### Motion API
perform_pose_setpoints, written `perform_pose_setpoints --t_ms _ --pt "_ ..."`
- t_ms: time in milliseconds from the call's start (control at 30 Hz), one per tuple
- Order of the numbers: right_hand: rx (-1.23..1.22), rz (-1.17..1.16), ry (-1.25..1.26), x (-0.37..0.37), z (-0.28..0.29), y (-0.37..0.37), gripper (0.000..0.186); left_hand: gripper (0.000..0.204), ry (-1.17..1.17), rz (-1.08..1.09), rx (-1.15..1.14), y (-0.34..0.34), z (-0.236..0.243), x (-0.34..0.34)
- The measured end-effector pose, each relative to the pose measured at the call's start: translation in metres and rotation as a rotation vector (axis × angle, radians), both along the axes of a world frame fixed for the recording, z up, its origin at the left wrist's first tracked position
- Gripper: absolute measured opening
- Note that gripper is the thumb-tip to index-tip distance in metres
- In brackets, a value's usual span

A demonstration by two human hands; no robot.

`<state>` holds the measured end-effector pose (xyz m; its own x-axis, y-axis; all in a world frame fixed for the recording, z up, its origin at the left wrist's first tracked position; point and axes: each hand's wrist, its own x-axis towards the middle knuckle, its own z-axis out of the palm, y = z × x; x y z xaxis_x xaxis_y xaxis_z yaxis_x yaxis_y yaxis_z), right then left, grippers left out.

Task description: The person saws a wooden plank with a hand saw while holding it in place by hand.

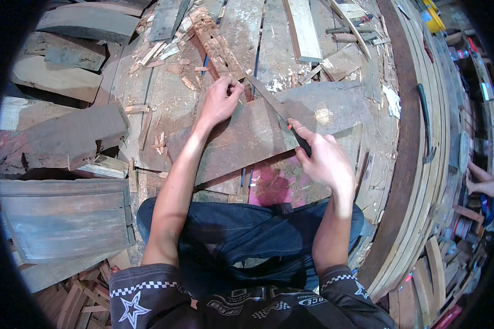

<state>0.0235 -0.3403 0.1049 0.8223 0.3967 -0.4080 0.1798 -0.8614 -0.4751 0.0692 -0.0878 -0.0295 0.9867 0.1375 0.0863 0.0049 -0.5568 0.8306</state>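
Observation:
My right hand (325, 159) is closed around the black handle of a tool with a long, narrow flat metal blade (266, 97). A small orange mark shows where handle and blade meet. The blade slants up and left, its tip by the near end of a worn, notched wooden piece (219, 49). My left hand (223, 100) has its fingers curled at that near end; their exact grip is partly hidden. Beneath the blade, a wide weathered board (230, 145) lies across the planks in front of my crossed legs.
Wood chips (189, 82) and sawdust litter the plank surface (236, 22). Thick timber blocks (66, 137) and a framed panel (66, 219) lie at left. A pale board (303, 33) lies ahead. At right run long stacked planks (417, 181) with a dark curved bar (424, 115) on them.

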Motion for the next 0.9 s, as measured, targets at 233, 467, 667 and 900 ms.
perform_pose_setpoints --t_ms 233,467,667,900 --pt "-0.020 -0.011 -0.004 -0.001 -0.002 0.001 0.062 0.022 0.046 -0.011 0.005 0.004 0.000 0.001" --pt "0.045 0.010 -0.048 -0.002 -0.008 -0.002 0.059 0.021 0.077 -0.074 0.003 0.007 -0.001 0.001" --pt "0.022 0.021 -0.063 -0.002 -0.011 -0.003 0.059 0.024 0.024 -0.063 -0.010 0.007 -0.001 0.001" --pt "0.001 0.019 -0.090 -0.004 -0.008 0.000 0.060 0.025 0.036 -0.066 -0.017 0.009 -0.004 0.003"
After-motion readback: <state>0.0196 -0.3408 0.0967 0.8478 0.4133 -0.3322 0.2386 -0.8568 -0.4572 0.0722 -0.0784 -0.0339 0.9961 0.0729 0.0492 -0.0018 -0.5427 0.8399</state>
